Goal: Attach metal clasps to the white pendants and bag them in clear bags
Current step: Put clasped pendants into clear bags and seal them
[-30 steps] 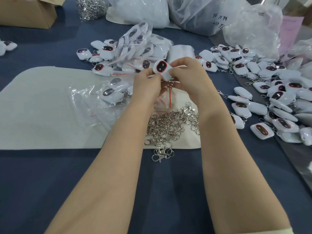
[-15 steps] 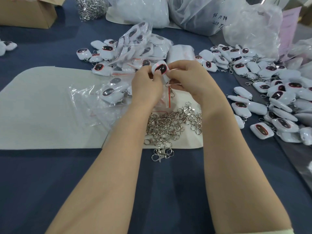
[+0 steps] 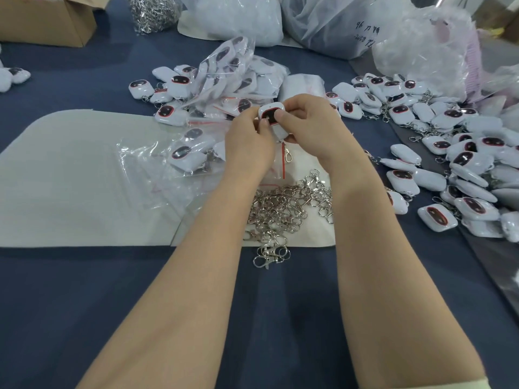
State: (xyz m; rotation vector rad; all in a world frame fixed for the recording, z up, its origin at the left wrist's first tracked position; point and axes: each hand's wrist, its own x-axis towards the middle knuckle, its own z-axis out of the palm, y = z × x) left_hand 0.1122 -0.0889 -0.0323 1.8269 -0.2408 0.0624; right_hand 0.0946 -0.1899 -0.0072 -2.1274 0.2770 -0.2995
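From the head view: gripping one white pendant [image 3: 271, 115] just beyond the clasp pile [image 3: 286, 209], raised above the pale mat [image 3: 70, 178] under that pile. Left hand [image 3: 250, 138] on the pendant's left edge and right hand [image 3: 311, 122] over its top and right side, fingers of both curled and pinching the shell, thumb tips pressed on its dark, red-rimmed face. Dangling under the pendant, on the side nearest the clasp pile, one metal clasp [image 3: 287, 155], so judged to be at the end of the attaching step; cannot tell whether the ring is fully through. Next, probably bagging: calls for freeing one hand, lifting a single bag from the loose clear bags [image 3: 140, 175] left of the clasp pile, spreading its red-striped mouth and sliding the pendant in without snagging the clasp. Just beyond and left of the clasp pile, a couple of those bags already holding pendants. Farther beyond, a heap of filled bags [image 3: 236, 71], one pendant in each as far as visible. Right of the clasp pile, unbagged pendants [image 3: 463, 169] spread loose, many with clasps showing. Far beyond the clasp pile, large plastic sacks [image 3: 233, 18], contents unclear, a clear bag of more clasps [image 3: 153, 12], and a cardboard box [image 3: 47, 21] far beyond and left, inside hidden
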